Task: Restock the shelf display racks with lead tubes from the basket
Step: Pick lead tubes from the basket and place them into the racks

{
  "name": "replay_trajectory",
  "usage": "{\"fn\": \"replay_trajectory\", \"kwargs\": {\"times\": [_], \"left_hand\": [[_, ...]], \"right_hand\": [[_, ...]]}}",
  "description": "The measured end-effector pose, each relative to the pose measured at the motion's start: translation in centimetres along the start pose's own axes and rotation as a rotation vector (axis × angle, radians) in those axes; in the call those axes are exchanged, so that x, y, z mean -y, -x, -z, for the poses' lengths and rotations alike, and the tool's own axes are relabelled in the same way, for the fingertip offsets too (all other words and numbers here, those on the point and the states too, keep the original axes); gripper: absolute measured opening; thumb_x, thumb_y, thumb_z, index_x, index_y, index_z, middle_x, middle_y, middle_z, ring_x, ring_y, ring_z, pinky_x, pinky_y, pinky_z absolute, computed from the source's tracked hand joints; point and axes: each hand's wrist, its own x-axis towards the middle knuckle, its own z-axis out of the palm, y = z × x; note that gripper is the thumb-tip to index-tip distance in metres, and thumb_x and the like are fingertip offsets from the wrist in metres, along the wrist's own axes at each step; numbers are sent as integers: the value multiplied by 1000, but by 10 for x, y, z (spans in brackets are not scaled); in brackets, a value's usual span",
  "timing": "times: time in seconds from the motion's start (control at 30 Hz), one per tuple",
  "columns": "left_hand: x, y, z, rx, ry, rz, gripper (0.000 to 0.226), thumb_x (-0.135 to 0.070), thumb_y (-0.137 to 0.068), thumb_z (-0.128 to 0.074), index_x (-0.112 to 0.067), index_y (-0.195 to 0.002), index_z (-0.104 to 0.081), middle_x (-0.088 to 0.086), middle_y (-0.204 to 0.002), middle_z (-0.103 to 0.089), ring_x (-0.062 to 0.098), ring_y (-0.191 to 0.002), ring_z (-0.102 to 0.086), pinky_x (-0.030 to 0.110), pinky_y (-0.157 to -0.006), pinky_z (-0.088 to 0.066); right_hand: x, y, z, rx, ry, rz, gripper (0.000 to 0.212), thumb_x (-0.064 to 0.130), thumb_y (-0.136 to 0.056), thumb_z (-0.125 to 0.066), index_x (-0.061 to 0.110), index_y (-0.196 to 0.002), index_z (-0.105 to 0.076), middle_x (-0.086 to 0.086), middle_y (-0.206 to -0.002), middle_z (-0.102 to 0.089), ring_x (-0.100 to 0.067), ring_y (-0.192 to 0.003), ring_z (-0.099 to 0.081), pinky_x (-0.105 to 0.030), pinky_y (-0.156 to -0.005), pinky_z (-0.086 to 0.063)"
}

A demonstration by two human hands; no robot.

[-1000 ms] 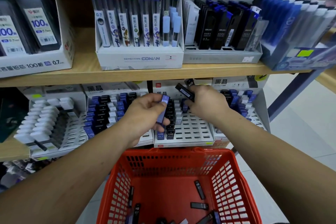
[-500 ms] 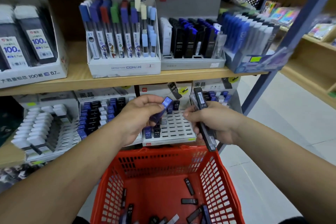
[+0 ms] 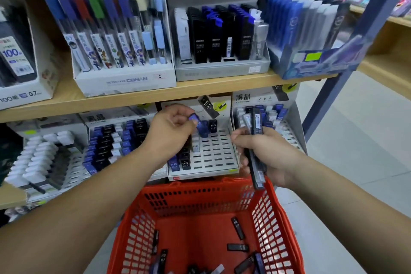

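My left hand pinches a blue lead tube over the back rows of the middle white slotted rack on the lower shelf. That rack holds a few blue and black tubes along its left side and back. My right hand grips a bundle of dark lead tubes standing upright, just right of the rack's front corner. Below both hands sits the red basket, with several loose black and blue tubes on its floor.
Fuller racks flank the middle one: a blue, black and white one to the left and another to the right. The upper wooden shelf carries boxed lead and pen displays. A blue metal upright stands at the right, tiled floor beyond.
My left hand has moved its blue tube toward the back of the middle rack. My right hand pulled back from the rack with its bundle of tubes, now upright. The view shifted closer.
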Motion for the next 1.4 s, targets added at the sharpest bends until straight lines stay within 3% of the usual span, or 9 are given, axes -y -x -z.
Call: {"fn": "replay_trajectory", "kwargs": {"times": [0.2,0.33,0.63,0.77,0.9,1.03,1.1,1.2,1.4], "left_hand": [[24,-32,-23,94,-319,-156,15,-9,-89,-77,-23,-90,-74,-5,-86,-74,7,-76,-66,22,-73,-54],[35,-30,-26,64,-430,-221,15,-10,-91,-75,-21,-101,-78,-19,-82,-68,-12,-73,-60,2,-67,-41],[31,-37,-24,104,-493,-217,14,-11,-87,-78,-25,-89,-77,-16,-78,-70,9,-74,-67,23,-74,-54],[32,-41,-17,128,-554,-196,12,-12,-90,-77,-21,-97,-79,-14,-82,-69,2,-73,-63,10,-69,-48],[31,-43,-20,189,-679,-226,19,-13,-93,-69,-21,-106,-81,-4,-106,-74,15,-94,-66,23,-87,-52],[22,-32,-25,149,-800,-388,20,-15,-93,-65,-19,-105,-80,0,-109,-64,23,-105,-60,33,-87,-52],[8,-18,-24,126,-707,-374,12,-21,-95,-66,-21,-101,-76,-5,-98,-63,21,-96,-63,31,-79,-52],[-23,13,-29,333,-293,3,17,-38,-95,-71,-21,-94,-69,-1,-84,-75,16,-77,-73,33,-63,-59],[-30,38,-36,440,99,176,27,-14,-86,-83,-8,-107,-67,9,-82,-75,14,-70,-69,35,-74,-60]], "right_hand": [[-4,-8,2,77,-175,26,8,12,-98,-69,9,-103,-62,-7,-71,-53,-21,-55,-52,-33,-51,-48],[-4,-10,11,67,-260,50,11,7,-99,-65,11,-109,-65,-8,-75,-54,-22,-59,-55,-35,-55,-51],[-4,-12,16,40,-354,84,20,-2,-99,-57,14,-103,-67,-11,-82,-61,-24,-64,-57,-39,-61,-53],[-3,-14,14,25,-402,86,23,-4,-96,-58,12,-108,-68,-13,-83,-64,-25,-65,-59,-40,-63,-54],[0,-14,11,24,-433,101,23,-5,-97,-57,11,-110,-66,-12,-84,-65,-23,-66,-60,-40,-64,-55],[1,-15,9,-14,-441,117,23,-7,-98,-56,9,-111,-66,-13,-87,-68,-25,-70,-65,-41,-70,-58],[2,-16,7,-57,-447,132,23,-8,-99,-55,8,-112,-66,-15,-93,-72,-28,-79,-72,-42,-75,-61],[4,-17,6,-81,-495,155,25,-9,-100,-51,6,-115,-65,-17,-106,-76,-30,-101,-76,-46,-95,-59],[10,-8,-3,23,-576,124,31,-5,-104,-45,6,-128,-61,-20,-117,-75,-31,-110,-73,-49,-101,-54]]}}
